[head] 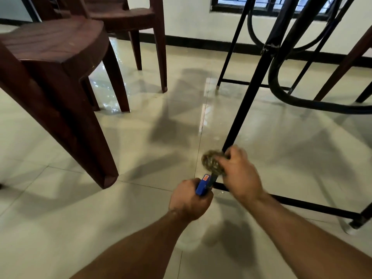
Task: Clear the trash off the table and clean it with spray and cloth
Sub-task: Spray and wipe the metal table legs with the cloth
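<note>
1. The left hand [190, 200] is gripping a spray bottle [202, 186] by its blue head, with the fingers curled tight around the neck.
2. The bottle's body is hanging below the fist as a pale, see-through blur against the floor [141, 150]; whether anything is in it cannot be told.
3. The bottle is being held low over the tiles and close to upright, so its long axis is running down from the hand towards the floor. The blue nozzle is pointing forward, away from the person and towards the cloth [211, 163].
4. The right hand [239, 172] is clutching the cloth, a bunched greenish-brown wad, with fingers and thumb closed around it.
5. The cloth is sitting just beyond the nozzle, right at the foot of a black table leg [249, 93].
6. Two brown plastic chairs [54, 57] are standing to the left, and black hoses [281, 91] are looping under the table frame on the right.
</note>
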Action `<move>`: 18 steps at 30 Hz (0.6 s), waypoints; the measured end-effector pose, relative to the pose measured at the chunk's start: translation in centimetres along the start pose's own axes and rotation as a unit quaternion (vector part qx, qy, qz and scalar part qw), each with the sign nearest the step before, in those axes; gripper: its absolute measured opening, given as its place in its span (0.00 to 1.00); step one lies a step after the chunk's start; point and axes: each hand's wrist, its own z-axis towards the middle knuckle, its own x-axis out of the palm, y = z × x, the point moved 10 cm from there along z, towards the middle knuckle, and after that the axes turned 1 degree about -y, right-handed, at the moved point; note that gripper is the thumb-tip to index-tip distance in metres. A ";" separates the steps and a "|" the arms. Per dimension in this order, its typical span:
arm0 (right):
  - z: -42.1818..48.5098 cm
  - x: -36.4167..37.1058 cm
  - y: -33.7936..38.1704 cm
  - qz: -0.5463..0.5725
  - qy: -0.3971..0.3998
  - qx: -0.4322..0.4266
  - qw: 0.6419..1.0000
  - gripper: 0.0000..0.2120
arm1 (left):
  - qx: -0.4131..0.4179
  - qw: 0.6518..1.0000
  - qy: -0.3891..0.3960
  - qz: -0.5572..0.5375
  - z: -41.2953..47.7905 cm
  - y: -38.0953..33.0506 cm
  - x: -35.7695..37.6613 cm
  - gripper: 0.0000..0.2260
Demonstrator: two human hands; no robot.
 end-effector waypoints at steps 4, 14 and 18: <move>-2.1 4.2 -0.2 0.029 0.059 0.013 0.998 0.18 | 0.008 0.999 0.022 0.022 -0.3 0.3 1.1 0.08; -2.6 8.3 1.1 -0.151 0.150 0.000 0.977 0.19 | -0.038 0.999 0.014 0.021 -0.8 3.2 0.8 0.07; -3.5 10.0 1.1 -0.143 0.187 0.024 0.972 0.17 | -0.041 0.999 0.006 -0.003 -1.0 3.5 0.1 0.08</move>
